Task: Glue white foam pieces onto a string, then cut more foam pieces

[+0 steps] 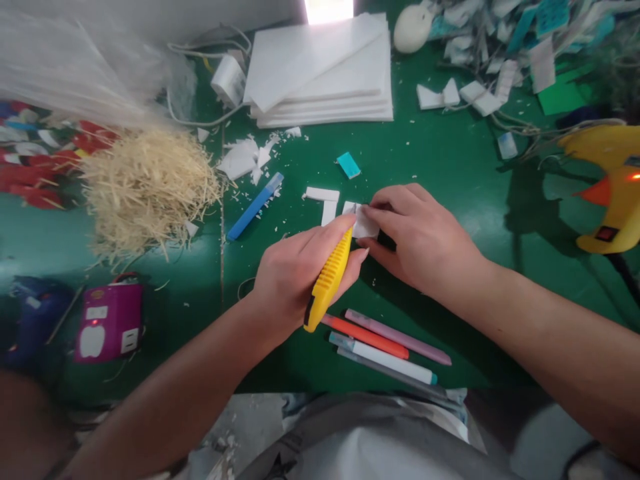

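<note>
My left hand (300, 267) grips a yellow box cutter (329, 280), its tail end toward me and its front end at a small white foam piece (366, 225). The blade is too hidden to make out. The fingers of my right hand (420, 233) pinch that foam piece from the right, close to my left fingertips. Just beyond my left hand lie white foam strips (323, 194) set in an angled shape, partly covered by the hand. A small turquoise block (349, 165) rests farther back, apart from both hands.
Several pens (385, 342) lie near the front edge. At the left are a blue stick (255, 207), a straw heap (150, 187) and a purple power box (109, 322). White foam sheets (320, 67) are stacked behind. A yellow glue gun (613, 187) stands right; scraps (500, 40) clutter the back right.
</note>
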`<action>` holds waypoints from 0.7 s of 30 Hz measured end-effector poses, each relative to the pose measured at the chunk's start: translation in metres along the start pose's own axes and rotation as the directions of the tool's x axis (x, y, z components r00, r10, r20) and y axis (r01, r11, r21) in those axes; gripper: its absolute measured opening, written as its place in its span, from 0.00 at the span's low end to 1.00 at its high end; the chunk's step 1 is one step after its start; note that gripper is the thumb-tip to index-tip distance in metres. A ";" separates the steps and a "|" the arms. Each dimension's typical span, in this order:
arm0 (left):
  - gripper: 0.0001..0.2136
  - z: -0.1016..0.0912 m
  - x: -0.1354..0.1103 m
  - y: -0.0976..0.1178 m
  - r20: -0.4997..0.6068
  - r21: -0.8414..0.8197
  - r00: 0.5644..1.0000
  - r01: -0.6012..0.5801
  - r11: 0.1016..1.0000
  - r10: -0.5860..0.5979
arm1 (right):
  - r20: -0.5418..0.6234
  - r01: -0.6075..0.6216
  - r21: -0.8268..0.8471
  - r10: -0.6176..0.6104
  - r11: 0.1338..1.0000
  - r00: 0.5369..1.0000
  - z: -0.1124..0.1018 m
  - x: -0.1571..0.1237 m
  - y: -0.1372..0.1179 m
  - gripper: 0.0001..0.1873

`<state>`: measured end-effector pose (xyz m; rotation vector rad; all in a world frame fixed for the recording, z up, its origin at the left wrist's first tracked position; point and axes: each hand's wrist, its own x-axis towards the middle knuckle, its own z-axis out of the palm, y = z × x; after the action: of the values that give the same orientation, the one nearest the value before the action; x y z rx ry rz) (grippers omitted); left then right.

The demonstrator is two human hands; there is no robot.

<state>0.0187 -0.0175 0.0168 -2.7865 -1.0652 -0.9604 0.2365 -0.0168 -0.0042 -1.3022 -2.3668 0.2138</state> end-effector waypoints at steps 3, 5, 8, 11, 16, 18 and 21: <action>0.10 -0.004 0.002 0.003 0.022 -0.019 0.999 0.033 0.999 -0.033 | 0.009 -0.017 -0.016 0.017 1.000 1.000 0.002 0.000 -0.001 0.14; 0.09 -0.008 0.003 0.006 0.061 -0.020 0.996 0.073 0.997 -0.071 | 0.003 -0.020 -0.030 0.020 0.999 1.000 0.002 0.000 -0.002 0.13; 0.09 -0.012 0.003 0.009 0.072 -0.009 0.994 0.083 0.997 -0.082 | -0.007 -0.008 -0.045 0.007 0.999 1.000 0.001 0.000 -0.005 0.13; 0.09 -0.013 0.002 0.010 0.058 0.004 0.996 0.071 0.997 -0.071 | -0.005 -0.020 -0.025 0.020 0.999 1.000 0.001 0.000 -0.005 0.11; 0.10 -0.014 0.001 0.010 0.065 0.006 0.997 0.047 0.999 -0.047 | -0.009 -0.035 0.004 0.035 0.999 0.999 0.001 0.000 -0.005 0.10; 0.10 -0.015 0.000 0.010 0.079 0.016 0.996 0.032 0.999 -0.034 | -0.017 -0.032 0.005 0.033 0.999 0.999 0.001 0.000 -0.006 0.10; 0.10 -0.016 -0.005 0.012 0.054 0.016 0.998 0.013 1.000 -0.014 | -0.012 -0.038 -0.002 0.038 0.999 0.999 0.001 0.000 -0.007 0.11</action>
<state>0.0144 -0.0327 0.0296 -2.8118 -1.0940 -0.8782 0.2307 -0.0203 -0.0022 -1.3471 -2.3340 0.2140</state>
